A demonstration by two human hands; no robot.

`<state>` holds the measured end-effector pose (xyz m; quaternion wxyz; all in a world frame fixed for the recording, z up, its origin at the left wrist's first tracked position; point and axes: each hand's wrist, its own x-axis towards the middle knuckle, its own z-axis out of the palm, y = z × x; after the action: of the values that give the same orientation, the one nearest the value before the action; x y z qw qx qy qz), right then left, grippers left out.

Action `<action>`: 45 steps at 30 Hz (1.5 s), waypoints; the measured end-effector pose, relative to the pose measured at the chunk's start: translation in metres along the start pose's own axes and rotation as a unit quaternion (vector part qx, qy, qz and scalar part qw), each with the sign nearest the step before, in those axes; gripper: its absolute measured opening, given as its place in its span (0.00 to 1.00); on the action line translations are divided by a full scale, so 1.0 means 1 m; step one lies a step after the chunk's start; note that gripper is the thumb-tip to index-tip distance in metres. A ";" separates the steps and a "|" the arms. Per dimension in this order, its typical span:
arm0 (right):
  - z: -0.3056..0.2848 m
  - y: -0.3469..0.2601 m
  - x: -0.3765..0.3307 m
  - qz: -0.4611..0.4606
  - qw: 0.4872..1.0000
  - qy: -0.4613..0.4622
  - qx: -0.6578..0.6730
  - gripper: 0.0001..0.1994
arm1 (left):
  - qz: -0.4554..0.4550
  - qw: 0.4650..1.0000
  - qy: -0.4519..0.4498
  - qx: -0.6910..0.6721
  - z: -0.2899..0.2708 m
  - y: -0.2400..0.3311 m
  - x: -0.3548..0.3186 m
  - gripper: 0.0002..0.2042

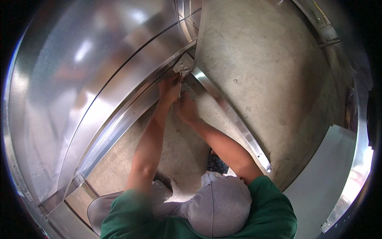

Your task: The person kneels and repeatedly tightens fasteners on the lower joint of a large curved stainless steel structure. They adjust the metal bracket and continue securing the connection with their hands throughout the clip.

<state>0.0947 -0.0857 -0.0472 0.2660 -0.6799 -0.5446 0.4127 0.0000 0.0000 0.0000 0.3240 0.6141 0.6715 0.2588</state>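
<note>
Both arms stretch forward to a metal corner bracket [182,63] with round bolt heads, at the inner corner of a shiny steel frame. My left hand [170,85] is closed, its fingertips at the bracket's lower edge; what they pinch is too small to make out. Just below and to its right, my right hand [186,106] is closed around the lower end of a thin, light, rod-like thing [180,91], whose upper end reaches the left fingers. From beside the bracket a long steel bar [230,115] slants down to the right.
Tall polished steel panels [79,71] curve along the left, above a steel channel [115,121]. Bare concrete floor [262,71] spreads to the right. A pale flat sheet [324,171] lies at the lower right. My bent knee in grey cloth [219,203] is close below my arms.
</note>
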 end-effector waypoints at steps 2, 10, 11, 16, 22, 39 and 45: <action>-0.001 -0.001 -0.001 0.028 0.999 -0.008 -0.013 0.18 | -0.048 0.997 -0.038 -0.046 0.001 -0.005 0.003 0.18; 0.004 0.003 0.003 0.050 0.993 -0.003 0.106 0.13 | 0.066 0.998 0.002 0.017 0.005 -0.006 0.022 0.14; 0.007 0.002 0.003 0.051 0.991 0.001 0.122 0.13 | 0.077 0.997 0.011 0.004 0.005 -0.005 0.024 0.14; 0.006 -0.008 0.001 -0.007 0.999 0.040 0.029 0.14 | 0.148 0.985 0.003 0.090 0.003 -0.006 0.039 0.12; -0.001 -0.025 0.013 0.018 0.996 0.002 0.085 0.13 | 0.192 0.967 -0.059 0.157 -0.007 0.001 0.048 0.11; -0.008 -0.027 0.032 0.049 0.994 -0.070 0.069 0.15 | 0.141 0.971 -0.045 0.185 0.000 0.016 0.038 0.13; -0.010 -0.008 0.050 -0.025 0.976 -0.180 0.118 0.19 | 0.146 0.977 -0.022 0.151 0.004 0.015 0.037 0.12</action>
<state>0.1027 -0.0343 -0.0489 0.2524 -0.5442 -0.5481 0.5829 0.0113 0.0386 0.0039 0.2008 0.7527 0.5989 0.1857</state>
